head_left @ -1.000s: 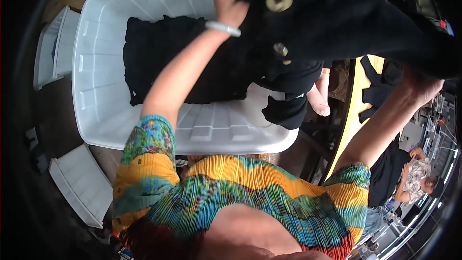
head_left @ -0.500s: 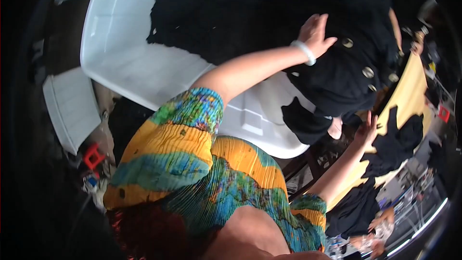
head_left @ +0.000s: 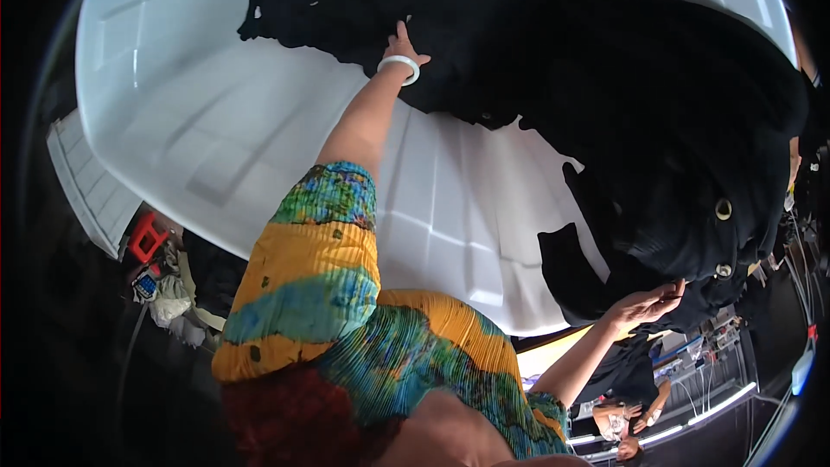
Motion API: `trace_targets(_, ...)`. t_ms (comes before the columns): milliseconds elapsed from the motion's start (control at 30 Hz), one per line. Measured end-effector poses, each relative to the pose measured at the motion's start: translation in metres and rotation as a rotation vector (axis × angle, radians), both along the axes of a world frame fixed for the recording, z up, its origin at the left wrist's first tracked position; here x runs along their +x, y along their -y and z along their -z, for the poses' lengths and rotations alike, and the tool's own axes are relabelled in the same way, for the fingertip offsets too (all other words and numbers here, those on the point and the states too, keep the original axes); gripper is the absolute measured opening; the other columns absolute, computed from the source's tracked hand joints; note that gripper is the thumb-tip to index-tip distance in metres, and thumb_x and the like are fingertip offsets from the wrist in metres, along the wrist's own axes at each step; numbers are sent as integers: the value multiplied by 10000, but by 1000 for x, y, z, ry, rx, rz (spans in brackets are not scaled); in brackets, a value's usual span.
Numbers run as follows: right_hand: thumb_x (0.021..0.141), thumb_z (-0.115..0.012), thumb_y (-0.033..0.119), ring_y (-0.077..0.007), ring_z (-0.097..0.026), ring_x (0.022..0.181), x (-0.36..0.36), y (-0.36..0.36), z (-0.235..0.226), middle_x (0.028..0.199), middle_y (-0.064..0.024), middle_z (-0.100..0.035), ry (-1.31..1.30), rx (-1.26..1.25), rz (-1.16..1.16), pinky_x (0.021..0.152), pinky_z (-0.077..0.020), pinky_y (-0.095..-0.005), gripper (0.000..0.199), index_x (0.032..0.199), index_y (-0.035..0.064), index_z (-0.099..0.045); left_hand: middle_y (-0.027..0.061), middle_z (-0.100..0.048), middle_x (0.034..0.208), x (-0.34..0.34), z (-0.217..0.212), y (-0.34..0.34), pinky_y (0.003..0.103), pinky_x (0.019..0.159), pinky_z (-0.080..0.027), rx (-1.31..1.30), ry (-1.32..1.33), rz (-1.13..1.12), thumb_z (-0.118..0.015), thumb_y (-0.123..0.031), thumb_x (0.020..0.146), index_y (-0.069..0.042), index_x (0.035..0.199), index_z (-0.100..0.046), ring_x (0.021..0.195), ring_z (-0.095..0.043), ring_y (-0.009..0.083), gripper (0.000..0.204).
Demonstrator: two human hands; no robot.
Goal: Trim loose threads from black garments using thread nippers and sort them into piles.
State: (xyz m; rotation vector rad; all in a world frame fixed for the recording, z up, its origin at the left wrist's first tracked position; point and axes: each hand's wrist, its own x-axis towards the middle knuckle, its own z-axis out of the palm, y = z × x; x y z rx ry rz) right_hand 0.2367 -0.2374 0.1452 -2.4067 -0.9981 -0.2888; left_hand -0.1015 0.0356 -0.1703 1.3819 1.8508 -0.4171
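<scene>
Wht tub (head_left: 233,130) w/ blk cloth (head_left: 605,104)

Single view: fisheye worn on my head, left one of a side-by-side pair, facing steeply down past my patterned top (head_left: 303,294), which sits nearest the lens. My left hand (head_left: 402,54) and right hand (head_left: 644,304) are farther out. White tub (head_left: 251,138) close below, fills much of frame, rim bowed. Distant strip lights (head_left: 726,401) slant at lower right. Outer border dark.
</scene>
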Motion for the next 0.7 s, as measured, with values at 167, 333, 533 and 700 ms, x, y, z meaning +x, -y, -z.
trace_targets(167,909,-333,135,-225,-481,957,-7,-7,-7,1093,-176,-484,-23,-25,-63,821,-367,-294,285,1094,-47,-450,170,-536,1049,-3,8,17,388,841,-418,-91,140,414,-449,-115,722,-47,943,-567,990,-506,320,259)
trace_targets(333,863,-439,111,-42,-433,644,-73,-43,-13,1001,-51,-559,-465,-20,-202,572,-347,-161,262,1103,23,-497,214,-575,901,25,-90,30,358,786,-432,-270,453,527,-473,-164,621,-11,860,-594,884,-545,329,309)
trace_targets(533,622,-575,-117,-15,-392,586,-143,-92,-3,1255,-57,-413,-1044,-310,-471,477,-332,-151,663,1228,93,-407,132,-556,569,45,-242,40,320,543,-431,-468,908,481,-503,-145,603,20,655,-551,555,-542,224,179)
trace_targets(700,608,-598,-103,-95,-464,959,-159,-88,-40,1279,-72,-355,-1362,-165,-469,828,-379,-206,750,1278,9,-280,24,-486,508,39,-347,48,246,431,-359,-534,1225,414,-518,-55,610,21,635,-506,466,-446,83,81)
